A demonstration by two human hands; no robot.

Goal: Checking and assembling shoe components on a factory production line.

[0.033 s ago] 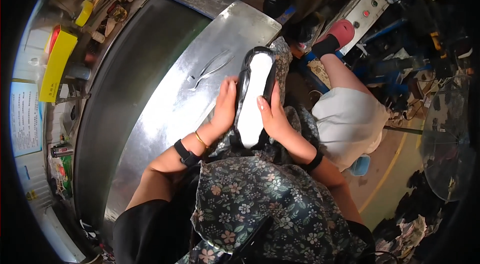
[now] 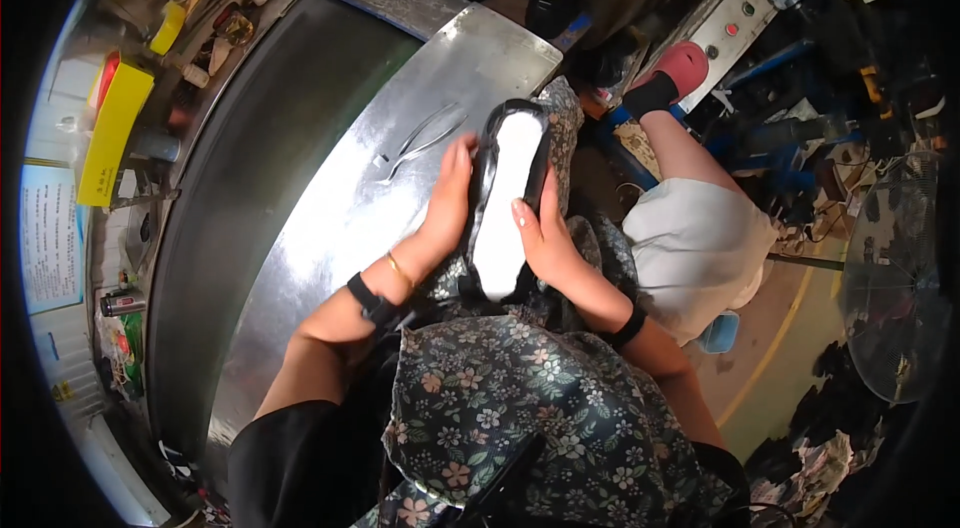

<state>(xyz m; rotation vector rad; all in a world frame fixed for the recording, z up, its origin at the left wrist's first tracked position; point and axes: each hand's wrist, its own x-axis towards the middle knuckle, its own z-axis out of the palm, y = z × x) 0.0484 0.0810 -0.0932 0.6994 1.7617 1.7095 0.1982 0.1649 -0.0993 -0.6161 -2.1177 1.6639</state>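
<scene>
- Two bare hands on one black shoe [image 2: 508, 198], bottom side up, white sole face showing, its length pointing away from the person, held over the lap just right of the worktop edge.
- Right hand [image 2: 548, 240] has it clamped: thumb on top of the white part, fingers wrapped down the right side.
- Left hand [image 2: 445, 200] is pretty much flat, fingers straight and close together, laid along the shoe's left side. Can't really tell if the whole palm touches.
- Wrist stuff: gold bangle [image 2: 400, 270] and black watch [image 2: 371, 302] on the left, black band [image 2: 630, 325] on the right.
- Shiny metal worktop [image 2: 335, 203] to the left, with some thin metal tool [image 2: 405, 154], maybe pincers, lying just beyond the left fingertips. Dark conveyor belt [image 2: 260, 148] runs along past that.
- Dark floral apron [image 2: 500, 398] covers the lap.
- Off to the right, somebody else in pale shorts [image 2: 695, 238], black sock [image 2: 650, 94] and pinkish-red clog [image 2: 683, 68], foot near a panel [image 2: 758, 0] with push buttons.
</scene>
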